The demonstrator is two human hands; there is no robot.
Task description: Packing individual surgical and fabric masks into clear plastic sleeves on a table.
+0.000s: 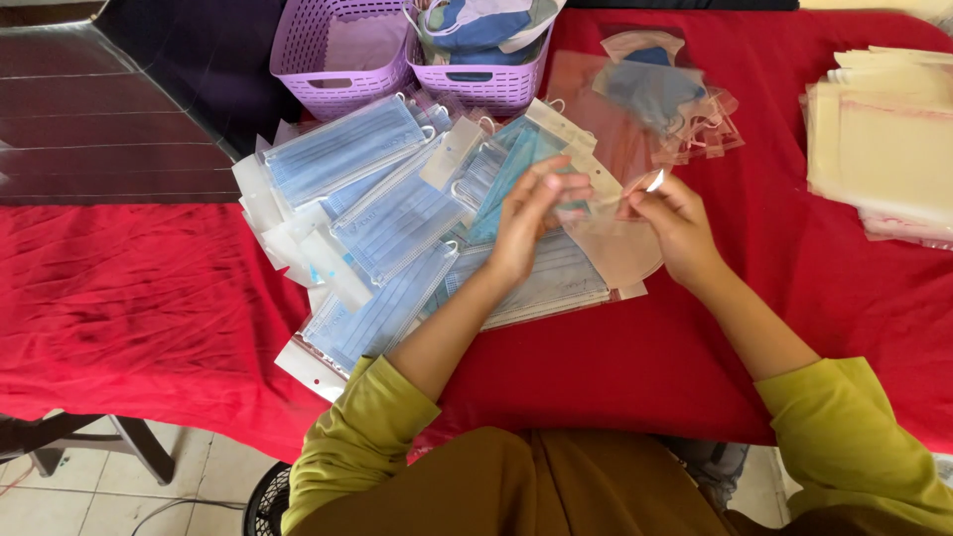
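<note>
I hold a clear plastic sleeve with a pale beige face mask point(615, 243) up off the red tablecloth point(149, 298), raised between both hands so that its open top edge faces me and I can work it. My left hand point(526, 218) is closed on the sleeve's upper left edge, thumb against fingers, pinching the thin film. My right hand point(675, 223) pinches the upper right corner at about two o'clock from the mask, fingers nearly shut on the flap; how much of the flap is between them I cannot tell.

Under my left wrist, from nine to eleven o'clock, lies the loose heap of bagged light blue pleated masks point(382, 213), fanned out within easy reach. At twelve o'clock stand two lilac plastic baskets point(342, 50), one with cloth masks in it. At one o'clock lie clear packets with darker masks point(660, 94). At three o'clock sits a stack of cream empty sleeves point(884, 139), well apart from my hands.
</note>
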